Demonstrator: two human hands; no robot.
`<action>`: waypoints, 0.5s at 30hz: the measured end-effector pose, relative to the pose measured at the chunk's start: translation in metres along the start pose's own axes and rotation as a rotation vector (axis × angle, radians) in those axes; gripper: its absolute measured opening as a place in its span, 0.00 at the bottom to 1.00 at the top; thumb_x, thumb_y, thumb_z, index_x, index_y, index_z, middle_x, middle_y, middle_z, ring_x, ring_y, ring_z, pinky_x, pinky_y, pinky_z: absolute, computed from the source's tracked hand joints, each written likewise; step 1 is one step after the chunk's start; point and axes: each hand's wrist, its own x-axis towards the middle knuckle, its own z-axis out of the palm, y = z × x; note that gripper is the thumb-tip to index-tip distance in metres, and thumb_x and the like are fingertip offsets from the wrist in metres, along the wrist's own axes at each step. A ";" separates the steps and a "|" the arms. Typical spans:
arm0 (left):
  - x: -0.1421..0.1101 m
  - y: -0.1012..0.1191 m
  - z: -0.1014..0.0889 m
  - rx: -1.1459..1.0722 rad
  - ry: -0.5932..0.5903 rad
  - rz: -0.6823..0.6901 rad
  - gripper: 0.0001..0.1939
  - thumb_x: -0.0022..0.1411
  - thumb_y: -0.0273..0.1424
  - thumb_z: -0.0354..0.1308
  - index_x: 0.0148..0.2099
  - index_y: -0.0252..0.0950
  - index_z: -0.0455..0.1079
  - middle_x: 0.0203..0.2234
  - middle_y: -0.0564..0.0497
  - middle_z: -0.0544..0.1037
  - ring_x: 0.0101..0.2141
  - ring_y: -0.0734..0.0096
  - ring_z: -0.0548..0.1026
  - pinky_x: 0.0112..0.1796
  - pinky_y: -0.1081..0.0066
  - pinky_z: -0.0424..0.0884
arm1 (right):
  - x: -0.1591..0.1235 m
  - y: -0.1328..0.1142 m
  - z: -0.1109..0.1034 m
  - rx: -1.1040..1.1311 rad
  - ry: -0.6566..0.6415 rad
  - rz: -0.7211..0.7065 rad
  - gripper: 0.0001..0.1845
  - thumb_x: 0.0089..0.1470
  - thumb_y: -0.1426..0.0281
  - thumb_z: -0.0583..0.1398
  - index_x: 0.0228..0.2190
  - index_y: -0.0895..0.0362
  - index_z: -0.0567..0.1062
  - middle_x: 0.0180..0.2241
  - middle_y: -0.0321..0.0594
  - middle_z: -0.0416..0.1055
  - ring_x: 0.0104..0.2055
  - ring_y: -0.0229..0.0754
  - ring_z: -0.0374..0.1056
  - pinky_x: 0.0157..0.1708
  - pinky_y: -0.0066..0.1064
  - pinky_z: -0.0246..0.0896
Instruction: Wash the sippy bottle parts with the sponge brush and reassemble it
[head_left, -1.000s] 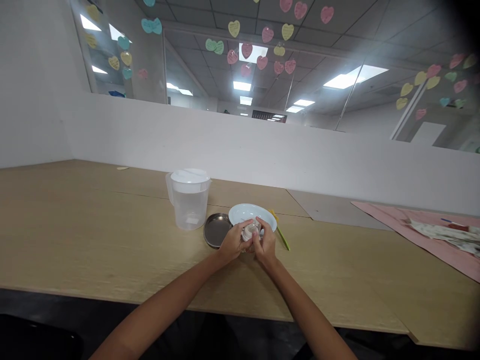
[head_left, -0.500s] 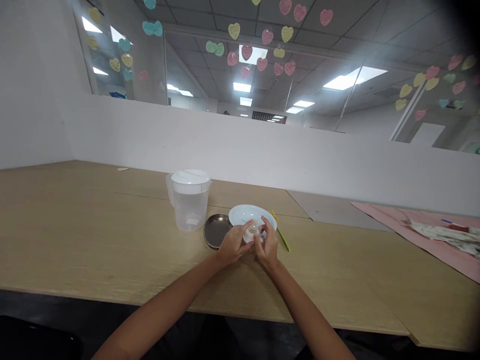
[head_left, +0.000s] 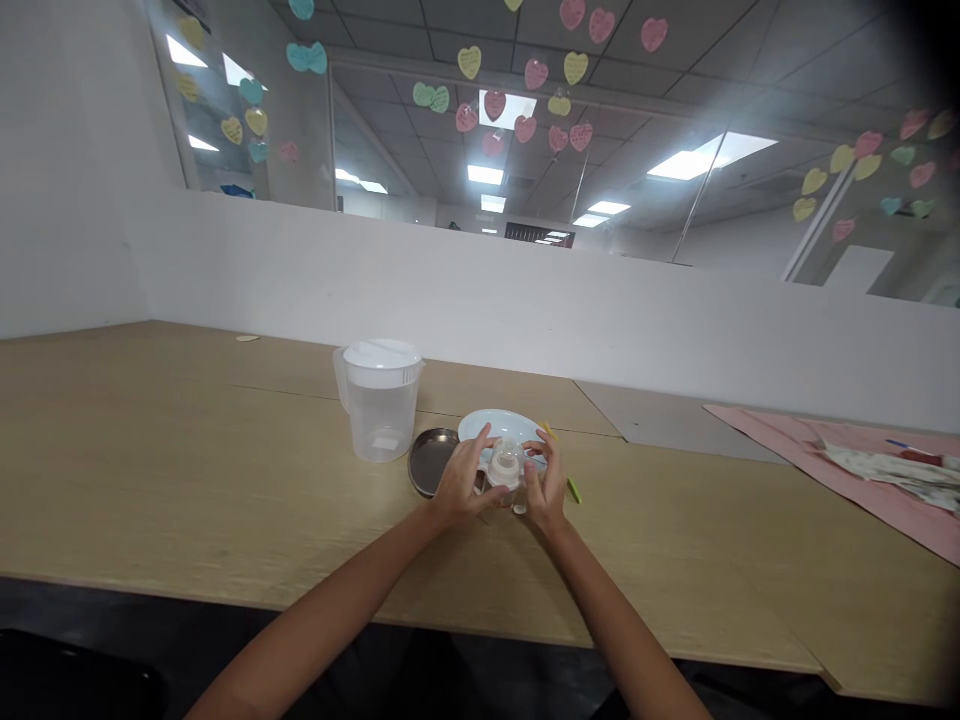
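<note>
A small baby bottle (head_left: 505, 473) with a white collar, side handles and a clear domed cap stands upright between my hands, in front of the white oval dish. My left hand (head_left: 461, 482) is at its left side, fingers spread upward and thumb reaching across toward the bottle's front. On the other side, my right hand (head_left: 549, 485) has its fingers bent and apart, close to the collar and handle. Whether the fingertips touch the bottle is hard to see. Behind it lies the white dish (head_left: 480, 420), and a dark metal tray (head_left: 430, 458) is partly covered by my left hand.
A clear lidded pitcher (head_left: 381, 405) stands at the back left of the tray. A green and yellow stick-like tool (head_left: 574, 490) lies behind my right hand. Farther right are a grey sheet (head_left: 660, 420) and a pink cloth (head_left: 795, 440) with items on it.
Both hands have spread away from the bottle's top, where the fingers were closed around it. The domed cap and collar now show clearly, and the right hand has shifted slightly right.
</note>
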 end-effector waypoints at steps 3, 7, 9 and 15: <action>0.001 0.003 0.005 0.076 -0.035 -0.029 0.44 0.48 0.46 0.57 0.61 0.32 0.44 0.48 0.39 0.66 0.48 0.55 0.64 0.49 0.55 0.57 | 0.001 -0.002 0.000 -0.029 -0.154 -0.055 0.28 0.51 0.61 0.52 0.52 0.59 0.56 0.44 0.49 0.65 0.44 0.47 0.63 0.44 0.42 0.58; 0.001 0.006 0.009 0.067 -0.006 -0.057 0.42 0.48 0.42 0.58 0.61 0.33 0.46 0.46 0.41 0.68 0.47 0.58 0.65 0.48 0.59 0.60 | 0.003 -0.007 0.000 -0.009 -0.246 -0.014 0.28 0.50 0.60 0.54 0.50 0.58 0.58 0.48 0.49 0.63 0.47 0.48 0.61 0.45 0.42 0.58; 0.001 0.007 0.010 0.061 0.017 -0.031 0.42 0.48 0.41 0.59 0.60 0.32 0.47 0.45 0.41 0.68 0.46 0.59 0.66 0.48 0.60 0.61 | 0.004 -0.009 0.000 0.038 -0.227 0.048 0.26 0.51 0.60 0.53 0.50 0.58 0.59 0.45 0.46 0.65 0.44 0.46 0.63 0.43 0.40 0.60; 0.001 0.006 0.008 0.077 0.027 0.006 0.42 0.48 0.41 0.59 0.60 0.31 0.47 0.43 0.42 0.69 0.44 0.61 0.67 0.46 0.62 0.63 | -0.001 -0.008 0.001 -0.055 -0.193 -0.016 0.26 0.52 0.62 0.52 0.52 0.58 0.56 0.47 0.48 0.64 0.46 0.47 0.63 0.44 0.41 0.59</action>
